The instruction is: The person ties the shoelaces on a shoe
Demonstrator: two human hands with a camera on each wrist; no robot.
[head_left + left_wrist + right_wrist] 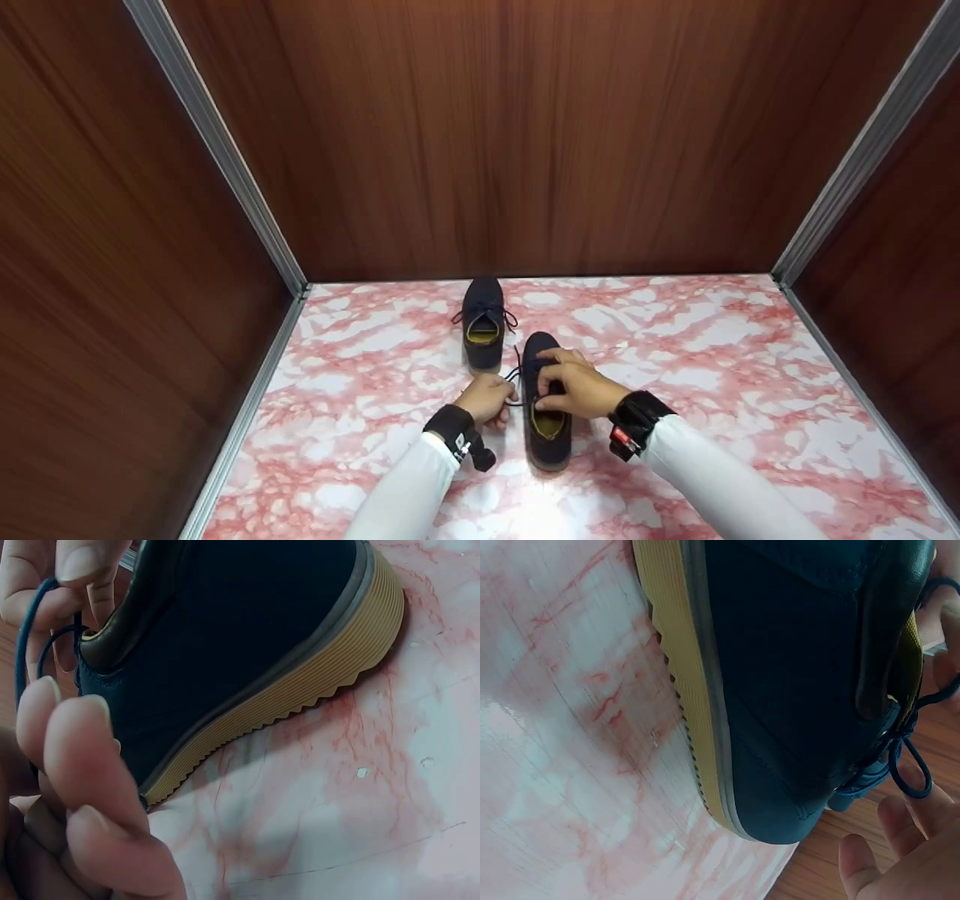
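Note:
A dark navy lace-up shoe (pixel 549 450), toe pointing away from me, stands on the table between both hands. My left hand (pixel 486 397), at its left side, pinches the shoelace (pixel 22 652), its fingers curled. Over the tongue and eyelets, my right hand (pixel 581 386) arches with thumb and finger pinching a piece of the lace close to the shoe's opening. In the right wrist view, a small lace loop (pixel 928 780) hangs by the right fingers. Ahead and to the left stands the matching shoe (pixel 484 358), its laces tied in a bow.
The table (pixel 360 465) has a red and white marbled top. Dark wooden panels enclose it: a back panel (pixel 480 150), a left panel (pixel 112 300) and a right panel (pixel 900 300). Grey metal strips run along the corners. The second shoe's toe is close to the back panel.

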